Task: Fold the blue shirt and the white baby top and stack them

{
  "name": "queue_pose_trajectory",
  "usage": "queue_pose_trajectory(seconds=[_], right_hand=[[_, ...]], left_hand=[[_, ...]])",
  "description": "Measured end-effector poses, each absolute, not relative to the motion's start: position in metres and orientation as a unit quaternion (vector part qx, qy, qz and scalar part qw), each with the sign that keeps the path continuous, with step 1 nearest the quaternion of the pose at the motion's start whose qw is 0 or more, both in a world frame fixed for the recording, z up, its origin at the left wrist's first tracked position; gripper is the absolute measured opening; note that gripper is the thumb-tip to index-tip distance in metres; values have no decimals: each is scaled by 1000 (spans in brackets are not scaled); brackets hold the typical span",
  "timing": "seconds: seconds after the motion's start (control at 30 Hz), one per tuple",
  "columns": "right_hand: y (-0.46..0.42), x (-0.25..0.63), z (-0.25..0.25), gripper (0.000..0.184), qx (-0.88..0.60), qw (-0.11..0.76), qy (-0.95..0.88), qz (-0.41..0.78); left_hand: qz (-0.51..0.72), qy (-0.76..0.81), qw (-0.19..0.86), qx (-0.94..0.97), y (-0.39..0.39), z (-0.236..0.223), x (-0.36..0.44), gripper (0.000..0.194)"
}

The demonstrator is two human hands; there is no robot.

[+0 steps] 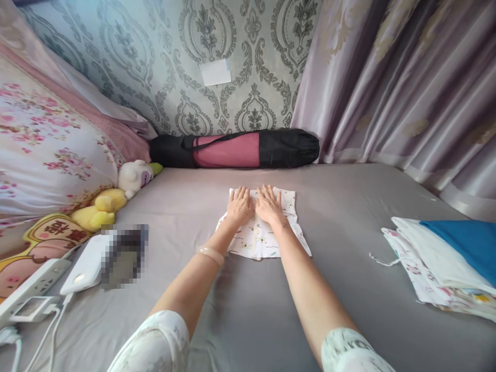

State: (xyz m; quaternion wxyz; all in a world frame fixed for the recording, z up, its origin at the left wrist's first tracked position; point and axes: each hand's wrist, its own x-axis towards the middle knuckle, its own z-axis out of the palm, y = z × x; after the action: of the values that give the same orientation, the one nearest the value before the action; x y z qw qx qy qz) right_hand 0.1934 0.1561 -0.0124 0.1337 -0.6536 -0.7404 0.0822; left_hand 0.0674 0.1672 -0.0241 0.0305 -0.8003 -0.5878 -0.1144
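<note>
A small white printed shirt (pixel 258 243), with what looks like a buttoned front down its middle, lies spread on the grey sheet (pixel 248 305). My left hand (pixel 239 205) rests flat on its upper left part, fingers stretched out. Close beside it, my right hand (pixel 268 204) presses flat on the upper middle, fingers slightly spread. Neither hand grips the cloth. Parts of the shirt are hidden beneath my hands and forearms.
Folded clothes (pixel 445 263) are stacked at the right. A pink and black rolled bag (pixel 228 150) lies along the wall. Leftward are plush toys (pixel 134 176), a white box-shaped device (pixel 87 263), a power strip (pixel 36 284) with cables, and a blurred-out object (pixel 124 258).
</note>
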Motion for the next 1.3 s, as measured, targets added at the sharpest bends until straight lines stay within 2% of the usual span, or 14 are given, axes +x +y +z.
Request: queue_pose_trajectory(seconds=[0.37, 0.57, 0.73, 0.97, 1.07, 1.2, 1.3], right_hand=[[157, 186, -23, 55, -625, 111, -762, 126], [159, 192, -17, 57, -685, 180, -704, 61], [162, 198, -23, 60, -729, 138, -663, 95], [163, 197, -26, 60, -729, 128, -665, 99], [163, 201, -20, 58, -733, 139, -659, 102], [162, 213, -15, 58, -786, 186, -588, 42], [163, 223, -19, 61, -813, 175, -553, 55]], left_hand=[[-88, -580, -50, -809, 171, -30, 63, 50], [-130, -658, 19, -742, 178, -26, 57, 61], [-68, -675, -39, -734, 184, -32, 51, 69], [-48, -676, -53, -734, 186, -29, 51, 71], [-43, -684, -46, -727, 185, -24, 53, 70], [-74, -678, 3, -732, 184, -24, 55, 69], [-69, -680, -24, -730, 184, -30, 54, 70]])
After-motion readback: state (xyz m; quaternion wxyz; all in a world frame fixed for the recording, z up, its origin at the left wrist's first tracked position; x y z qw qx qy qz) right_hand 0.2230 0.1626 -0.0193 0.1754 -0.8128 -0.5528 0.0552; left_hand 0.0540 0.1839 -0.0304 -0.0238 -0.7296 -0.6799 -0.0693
